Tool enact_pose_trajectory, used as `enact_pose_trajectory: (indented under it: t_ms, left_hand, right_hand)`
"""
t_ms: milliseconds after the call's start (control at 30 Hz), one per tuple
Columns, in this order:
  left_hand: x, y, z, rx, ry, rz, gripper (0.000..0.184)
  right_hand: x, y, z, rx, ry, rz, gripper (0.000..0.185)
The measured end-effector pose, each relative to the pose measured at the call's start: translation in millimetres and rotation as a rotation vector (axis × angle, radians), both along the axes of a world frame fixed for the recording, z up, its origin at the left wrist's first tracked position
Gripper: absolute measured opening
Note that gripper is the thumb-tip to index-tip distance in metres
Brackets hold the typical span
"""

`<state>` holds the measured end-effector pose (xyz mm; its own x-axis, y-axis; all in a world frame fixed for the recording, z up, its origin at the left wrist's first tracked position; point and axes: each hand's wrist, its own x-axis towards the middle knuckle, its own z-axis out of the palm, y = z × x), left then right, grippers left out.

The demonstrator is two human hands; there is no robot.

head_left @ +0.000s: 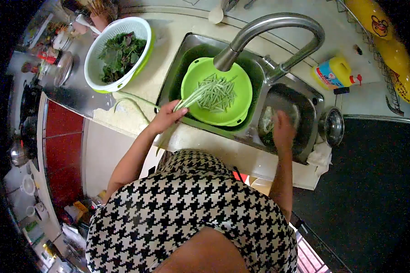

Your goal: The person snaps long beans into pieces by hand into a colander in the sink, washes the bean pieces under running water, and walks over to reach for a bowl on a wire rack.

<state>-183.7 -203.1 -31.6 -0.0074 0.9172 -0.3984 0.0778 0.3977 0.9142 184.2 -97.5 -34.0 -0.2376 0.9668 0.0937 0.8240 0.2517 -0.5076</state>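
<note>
My left hand (168, 117) is closed around a bunch of long beans (197, 95) at the near left rim of a green colander (190, 80). Their front ends reach over the bowl, and long tails trail left across the counter. Short bean pieces (219, 96) lie heaped in the colander, which sits in the left sink basin (177, 68). Over the right sink basin (312, 123) is my right hand (284, 130), smeared by motion, so its fingers are unclear. Beside it a clear plastic bag or some scraps (267, 119) rest in that basin.
A curved faucet (278, 20) arches over the colander. Left on the counter stands a white basket (92, 68) of dark leafy greens (122, 54). A yellow bottle (332, 73) is behind the right basin; a metal bowl (332, 126) and white cloth (319, 157) are at its right.
</note>
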Motion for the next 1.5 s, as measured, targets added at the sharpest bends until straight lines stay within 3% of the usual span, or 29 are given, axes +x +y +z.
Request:
enact_pose_trajectory:
  t_ms: [167,233,333,367,467,500,600,667,733,867,933,1033,1333,1467,1500]
  left_hand:
    - [2,-12,-9,0.193,0.085,0.036,0.016]
    - [1,-18,1,0.161,0.104,0.047,0.017]
    - [3,-25,14,0.071,0.033,0.167,0.016]
    - [0,-27,11,0.119,0.026,0.147,0.017]
    - [-2,-28,11,0.171,0.073,0.131,0.018]
    - [-2,-28,14,0.167,0.055,0.143,0.020]
    - [-3,-25,-4,0.296,0.106,0.077,0.022]
    - [-1,-23,-2,0.288,0.234,0.032,0.024]
    - [0,-20,-6,0.272,0.357,-0.048,0.025]
    - [9,-12,15,0.143,0.722,-0.229,0.027]
    - [12,-9,8,0.223,0.736,-0.237,0.028]
    - [18,-5,1,0.383,0.728,-0.249,0.029]
    - [37,12,-1,0.350,0.677,-0.319,0.031]
    - [40,14,-1,0.622,0.547,-0.164,0.029]
    - [38,14,2,0.573,0.522,-0.179,0.028]
  right_hand:
    - [-102,110,-22,0.209,0.297,-0.073,0.061]
    - [-124,152,-33,0.201,0.298,-0.292,0.067]
    - [-155,178,-47,0.184,-0.043,-0.138,0.067]
    - [-159,185,-49,0.032,-0.036,-0.057,0.066]
    - [-160,166,-31,0.107,-0.021,0.064,0.066]
    - [-158,163,-48,0.425,0.065,0.063,0.059]
    - [-159,117,-26,-0.003,-0.015,0.178,0.047]
    - [-169,76,-39,-0.599,0.770,0.225,0.037]
    - [-178,43,-10,-0.877,0.857,0.245,0.024]
    - [-181,25,-29,-0.635,0.589,0.427,0.022]
    - [-181,19,-25,-0.398,0.493,0.511,0.021]
    - [-182,14,-20,-0.352,0.496,0.620,0.018]
    - [-182,14,7,-0.395,0.342,0.761,0.020]
    - [-175,15,9,-0.614,0.518,0.591,0.022]
    - [-172,16,8,-0.716,0.549,0.510,0.021]
